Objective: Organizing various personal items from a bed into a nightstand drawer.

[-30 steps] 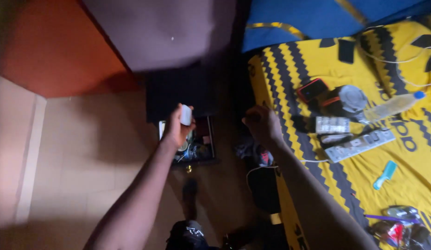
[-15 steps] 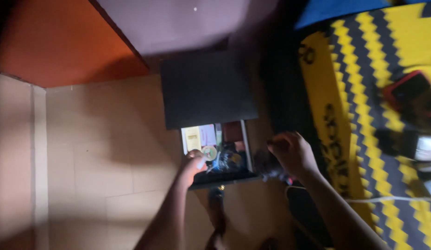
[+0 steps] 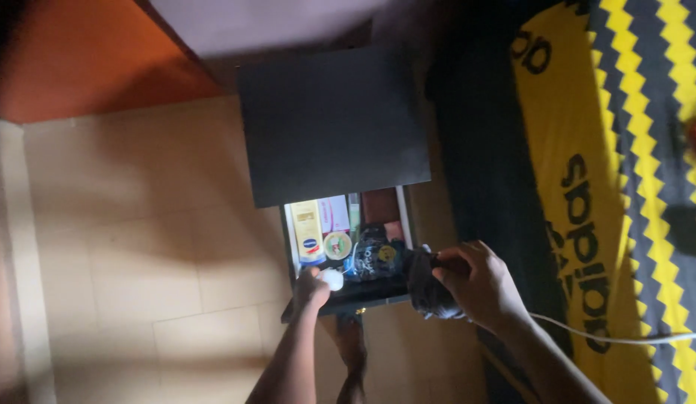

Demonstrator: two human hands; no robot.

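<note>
The left hand [image 3: 310,288] has come down from above the drawer [image 3: 348,247] to its front edge, fingers closed around a small white object [image 3: 333,279]. The right hand [image 3: 479,284], earlier empty, now grips a dark cloth [image 3: 422,280] beside the drawer. Beyond the left hand lies a yellow tube [image 3: 308,232].

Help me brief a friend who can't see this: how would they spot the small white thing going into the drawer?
Find the black bedside cabinet beside the yellow-and-black bedspread; its open drawer juts toward the viewer. At the drawer's front left corner, the left hand pinches a small white rounded object. It is the only plain white item, unlike the yellow tube and round tin behind.
</note>
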